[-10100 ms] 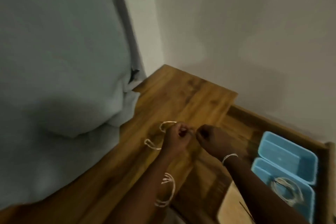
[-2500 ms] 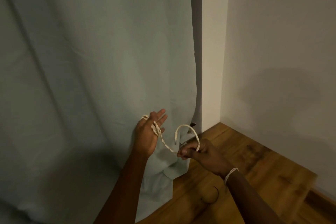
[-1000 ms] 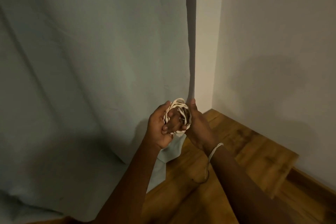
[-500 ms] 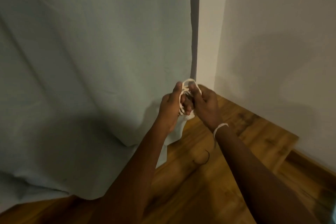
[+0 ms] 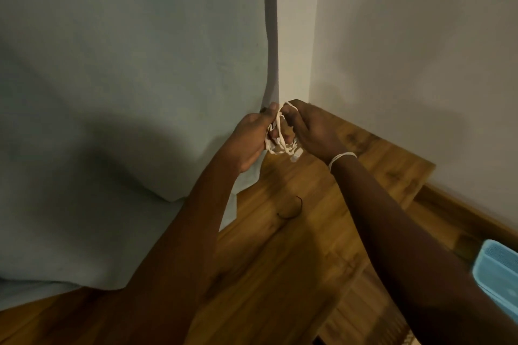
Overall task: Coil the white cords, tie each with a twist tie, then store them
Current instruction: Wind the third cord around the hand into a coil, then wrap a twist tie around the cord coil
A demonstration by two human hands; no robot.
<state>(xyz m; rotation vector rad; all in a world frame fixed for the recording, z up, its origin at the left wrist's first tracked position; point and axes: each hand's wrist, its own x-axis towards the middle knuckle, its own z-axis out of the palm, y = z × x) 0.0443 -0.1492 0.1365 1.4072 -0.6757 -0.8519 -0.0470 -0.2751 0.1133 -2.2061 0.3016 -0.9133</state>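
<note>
Fingers (image 5: 273, 113) of the left hand (image 5: 251, 137) are curled round a small bundle of white cord (image 5: 281, 138), the thumb pressing from the near side; those of the right hand (image 5: 311, 127) curl over the same bundle from the other side, so both hands grip it between them. The coil is held in the air above the far corner of the counter (image 5: 280, 246), close to where the two walls meet, and a short end of the cord with a pale plug-like tip (image 5: 296, 154) hangs just below the right hand. How many loops the coil has cannot be told, since the hands cover much of it.

No brand, label or writing can be read anywhere in the view.

A thin white band (image 5: 342, 158) circles the right wrist. On the wooden counter, between the two forearms and well below the hands, lies a dark twist tie (image 5: 293, 209) bent into an open curve, touching nothing else. A pale blue-grey curtain (image 5: 126, 78) hangs along the left and bunches onto the counter's left edge, right behind the left hand and forearm. At the lower right edge, past the right forearm, a corner of a light blue plastic bin (image 5: 496, 274) shows on a lower wooden surface; its inside is out of sight.
</note>
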